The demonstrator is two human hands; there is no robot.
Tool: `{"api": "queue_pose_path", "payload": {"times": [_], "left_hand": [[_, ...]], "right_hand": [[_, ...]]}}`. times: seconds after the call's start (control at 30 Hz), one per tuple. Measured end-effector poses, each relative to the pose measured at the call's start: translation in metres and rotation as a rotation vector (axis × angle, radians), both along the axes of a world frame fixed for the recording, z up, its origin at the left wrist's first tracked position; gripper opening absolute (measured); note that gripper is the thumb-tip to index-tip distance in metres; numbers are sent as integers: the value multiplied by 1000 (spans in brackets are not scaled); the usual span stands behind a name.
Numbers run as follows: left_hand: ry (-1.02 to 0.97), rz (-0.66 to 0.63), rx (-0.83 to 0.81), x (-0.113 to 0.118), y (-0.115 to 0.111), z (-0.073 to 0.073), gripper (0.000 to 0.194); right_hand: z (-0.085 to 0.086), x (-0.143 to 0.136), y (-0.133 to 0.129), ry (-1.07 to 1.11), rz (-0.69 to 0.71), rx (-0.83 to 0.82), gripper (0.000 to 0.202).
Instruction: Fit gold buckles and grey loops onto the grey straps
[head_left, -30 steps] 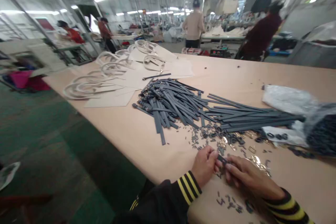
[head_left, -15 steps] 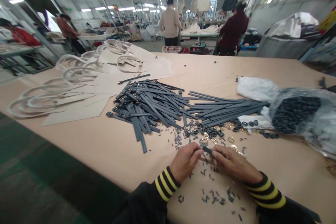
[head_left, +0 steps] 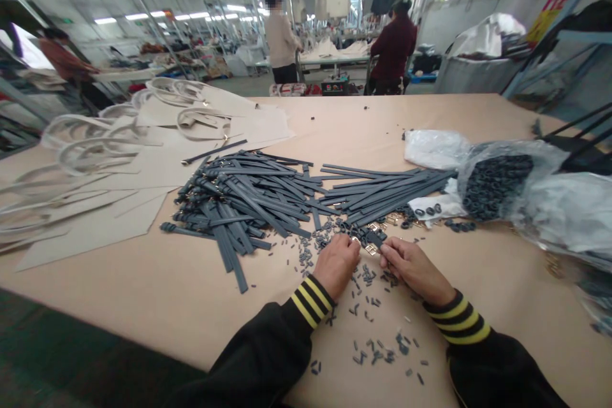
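My right hand (head_left: 415,271) pinches a dark grey strap (head_left: 376,239) near its end, which points up and left. My left hand (head_left: 337,262) has its fingers curled down at the small parts, with a gold buckle (head_left: 355,240) at the fingertips, partly hidden by them. Between the hands lies another gold buckle (head_left: 371,249). Dark keeper loops (head_left: 343,227) are heaped just beyond my left fingers. Small dark pieces (head_left: 375,352) are strewn over the table in front of me.
A large pile of buckled straps (head_left: 239,194) lies left of centre, with plain straps (head_left: 382,194) to its right. Cream bag panels with handles (head_left: 138,204) cover the table's left. Plastic bags of dark loops (head_left: 500,185) stand right. Several people work beyond the table.
My hands have moved apart and farther forward. My left hand has let go of the strap end and reached the small parts; the right keeps the strap. The view has swung right.
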State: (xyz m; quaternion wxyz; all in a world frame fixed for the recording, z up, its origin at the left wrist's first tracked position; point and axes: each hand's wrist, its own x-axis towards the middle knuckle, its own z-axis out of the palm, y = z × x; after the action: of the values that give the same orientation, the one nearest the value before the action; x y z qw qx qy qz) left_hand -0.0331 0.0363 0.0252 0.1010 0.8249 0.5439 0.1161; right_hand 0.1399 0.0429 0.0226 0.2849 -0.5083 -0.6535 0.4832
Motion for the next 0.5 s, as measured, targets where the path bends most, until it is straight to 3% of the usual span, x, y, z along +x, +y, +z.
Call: {"api": "queue_pose_path", "payload": {"times": [0.13, 0.33, 0.43, 0.5], "left_hand": [[28, 34, -90, 6, 10, -1, 5], [-86, 6, -166, -1, 14, 0, 8], [-385, 95, -214, 1, 8, -1, 6], [-741, 168, -404, 2, 1, -1, 5]], "right_hand": [[-3, -2, 0, -42, 19, 60, 24], [-7, -4, 0, -129, 86, 160, 22], [-6, -5, 0, -181, 65, 229, 16], [-3, -7, -1, -181, 67, 242, 13]]}}
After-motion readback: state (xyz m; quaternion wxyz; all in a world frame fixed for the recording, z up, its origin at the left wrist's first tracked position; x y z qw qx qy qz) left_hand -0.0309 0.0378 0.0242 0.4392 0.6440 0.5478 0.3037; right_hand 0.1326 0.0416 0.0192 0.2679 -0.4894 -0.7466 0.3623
